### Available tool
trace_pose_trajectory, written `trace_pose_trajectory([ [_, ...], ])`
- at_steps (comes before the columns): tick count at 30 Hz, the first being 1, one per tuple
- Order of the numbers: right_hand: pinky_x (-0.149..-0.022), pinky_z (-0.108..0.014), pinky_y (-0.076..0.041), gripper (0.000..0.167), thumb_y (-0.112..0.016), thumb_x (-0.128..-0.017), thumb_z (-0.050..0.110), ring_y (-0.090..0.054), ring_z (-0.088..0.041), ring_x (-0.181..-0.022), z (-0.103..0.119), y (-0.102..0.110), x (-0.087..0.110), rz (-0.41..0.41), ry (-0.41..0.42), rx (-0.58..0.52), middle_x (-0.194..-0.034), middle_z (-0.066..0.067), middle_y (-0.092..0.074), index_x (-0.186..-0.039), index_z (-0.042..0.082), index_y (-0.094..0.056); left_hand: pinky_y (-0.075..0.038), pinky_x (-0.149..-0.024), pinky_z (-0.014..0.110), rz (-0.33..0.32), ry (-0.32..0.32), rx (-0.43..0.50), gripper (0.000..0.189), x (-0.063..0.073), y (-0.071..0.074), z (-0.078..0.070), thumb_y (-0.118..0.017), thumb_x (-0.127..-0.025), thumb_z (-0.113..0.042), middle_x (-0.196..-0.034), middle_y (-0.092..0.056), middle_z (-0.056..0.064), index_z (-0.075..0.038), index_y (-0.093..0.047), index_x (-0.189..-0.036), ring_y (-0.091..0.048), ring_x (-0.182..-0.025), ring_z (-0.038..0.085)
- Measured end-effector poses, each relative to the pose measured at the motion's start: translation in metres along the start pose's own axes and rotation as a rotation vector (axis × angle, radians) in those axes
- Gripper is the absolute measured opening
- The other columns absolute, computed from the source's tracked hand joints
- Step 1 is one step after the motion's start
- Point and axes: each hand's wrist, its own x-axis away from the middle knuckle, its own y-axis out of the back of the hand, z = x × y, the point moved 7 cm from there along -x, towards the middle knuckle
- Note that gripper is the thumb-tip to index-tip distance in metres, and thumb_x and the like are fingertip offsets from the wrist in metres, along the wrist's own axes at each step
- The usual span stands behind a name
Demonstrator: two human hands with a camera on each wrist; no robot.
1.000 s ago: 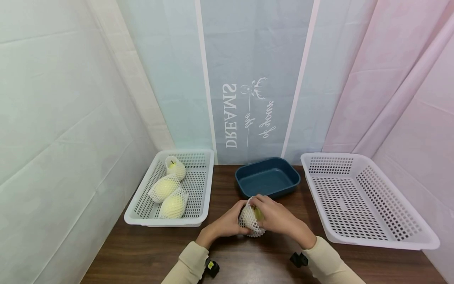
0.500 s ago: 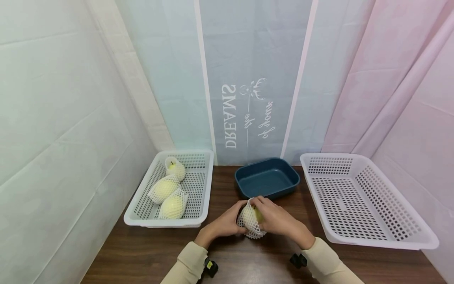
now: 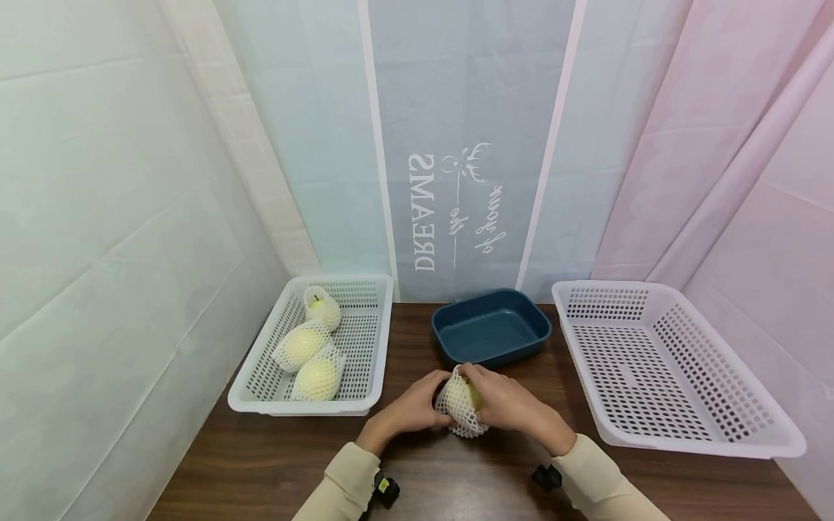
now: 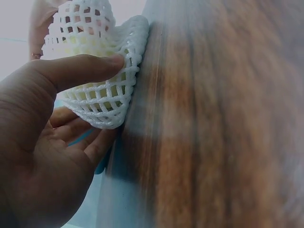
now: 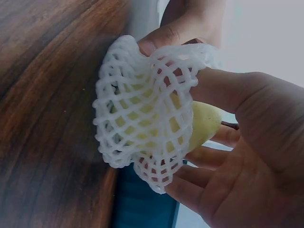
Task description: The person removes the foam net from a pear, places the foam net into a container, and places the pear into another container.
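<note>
A pale yellow-green pear stands close over the table in a white foam net, between both hands. The net covers much of the fruit, but the side with the stem shows bare in the right wrist view. My left hand grips the netted pear, its thumb across the mesh and its fingers on the far side. From the other side my right hand holds the net's edge, thumb at the mesh and fingers around behind the pear. Some of the right fingertips are hidden by the net.
On the left, a white basket holds several netted pears. Just beyond the hands sits a dark blue tray. A larger white basket stands at the right. Cloth curtains close off the back and sides of the wooden table.
Both hands stay around the pear at nearly the same spot. They have sunk very slightly toward the table's near edge, with the netted pear.
</note>
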Motion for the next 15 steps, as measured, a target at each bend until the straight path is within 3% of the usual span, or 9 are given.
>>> trace_pose_trajectory([
  [7,-0.075,-0.045,-0.057,0.073,-0.089,-0.074,-0.005,-0.067,-0.027,-0.096,-0.0003,0.0005,-0.0008,-0.011,0.009,-0.004,-0.131,-0.016,-0.067,-0.139,0.004,-0.057,-0.05,-0.113,0.039,-0.005,-0.005,-0.011,0.074,-0.0006,0.0007,0.0004,-0.087,-0.087,-0.019,-0.149,-0.06,0.005,-0.012,-0.053,-0.152,-0.059,-0.136,0.021],
  [15,-0.08,-0.046,-0.058,0.079,-0.091,-0.074,-0.001,-0.067,-0.029,-0.106,-0.0009,0.0051,-0.0006,-0.017,0.011,-0.031,-0.137,-0.019,-0.064,-0.144,0.002,-0.056,-0.048,-0.116,0.039,-0.001,0.014,0.004,0.075,-0.0021,0.0013,0.0019,-0.087,-0.088,-0.022,-0.152,-0.059,0.002,-0.015,-0.052,-0.154,-0.057,-0.139,0.019],
])
